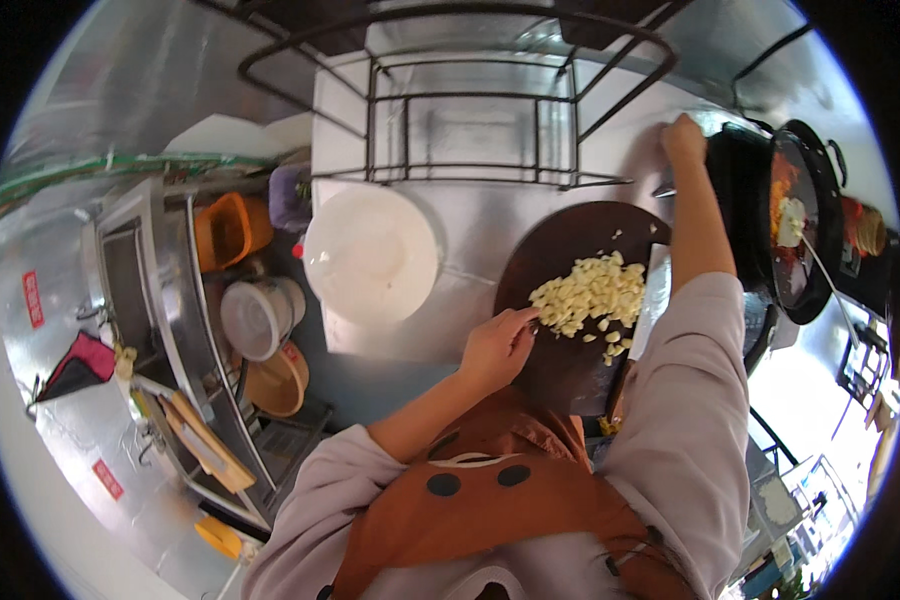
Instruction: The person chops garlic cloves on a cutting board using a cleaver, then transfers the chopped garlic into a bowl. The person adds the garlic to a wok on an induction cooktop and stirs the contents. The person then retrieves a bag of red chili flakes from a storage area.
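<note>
Chopped pale pieces that look like garlic (592, 292) lie heaped on a round dark cutting board (547, 240). At the heap's left edge is my left hand (501, 346), fingers curled together; whether it pinches a piece cannot be told. A cleaver (654, 289) rests on the board's right side, its wooden handle towards me, partly under my right sleeve. My right hand (684, 141) reaches far forward to the back right of the counter, beside a black container; its fingers are bunched and what they touch is hidden. A large white bowl (371, 255) stands left of the board.
A dark metal rack (472, 96) stands over the counter's back. To the right, a black wok-like pan (802, 225) holds orange and red food and a long-handled utensil. Left and lower are an orange basket (229, 231), a white bucket (253, 321) and a tan basin (279, 381).
</note>
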Motion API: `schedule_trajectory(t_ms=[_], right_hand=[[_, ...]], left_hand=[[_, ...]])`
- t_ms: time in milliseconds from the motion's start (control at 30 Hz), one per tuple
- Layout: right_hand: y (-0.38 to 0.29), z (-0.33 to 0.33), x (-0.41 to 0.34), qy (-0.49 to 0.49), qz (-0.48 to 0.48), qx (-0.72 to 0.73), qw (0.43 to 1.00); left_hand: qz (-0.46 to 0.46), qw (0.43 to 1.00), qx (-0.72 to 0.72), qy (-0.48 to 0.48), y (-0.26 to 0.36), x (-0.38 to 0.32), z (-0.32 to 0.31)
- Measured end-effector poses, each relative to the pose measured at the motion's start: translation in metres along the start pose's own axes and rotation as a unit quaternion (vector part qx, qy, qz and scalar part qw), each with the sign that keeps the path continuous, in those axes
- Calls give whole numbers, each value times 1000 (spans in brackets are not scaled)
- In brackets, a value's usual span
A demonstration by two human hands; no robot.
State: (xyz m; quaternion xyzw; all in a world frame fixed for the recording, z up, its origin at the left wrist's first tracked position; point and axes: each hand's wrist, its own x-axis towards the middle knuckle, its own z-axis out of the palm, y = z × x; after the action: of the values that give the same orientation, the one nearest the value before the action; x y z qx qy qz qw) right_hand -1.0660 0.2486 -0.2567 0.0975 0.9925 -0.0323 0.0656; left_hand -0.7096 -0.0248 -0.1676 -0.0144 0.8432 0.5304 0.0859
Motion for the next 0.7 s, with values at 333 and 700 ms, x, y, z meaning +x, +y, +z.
schedule_trajectory(t_ms=[333, 700], right_hand=[[-9, -16, -144, 34, 17, 263, 964], [-9, -41, -199, 100, 43, 249, 962]], left_hand=[[15, 1000, -3, -5, -1, -4, 4], [98, 994, 24, 39, 6, 11, 9]])
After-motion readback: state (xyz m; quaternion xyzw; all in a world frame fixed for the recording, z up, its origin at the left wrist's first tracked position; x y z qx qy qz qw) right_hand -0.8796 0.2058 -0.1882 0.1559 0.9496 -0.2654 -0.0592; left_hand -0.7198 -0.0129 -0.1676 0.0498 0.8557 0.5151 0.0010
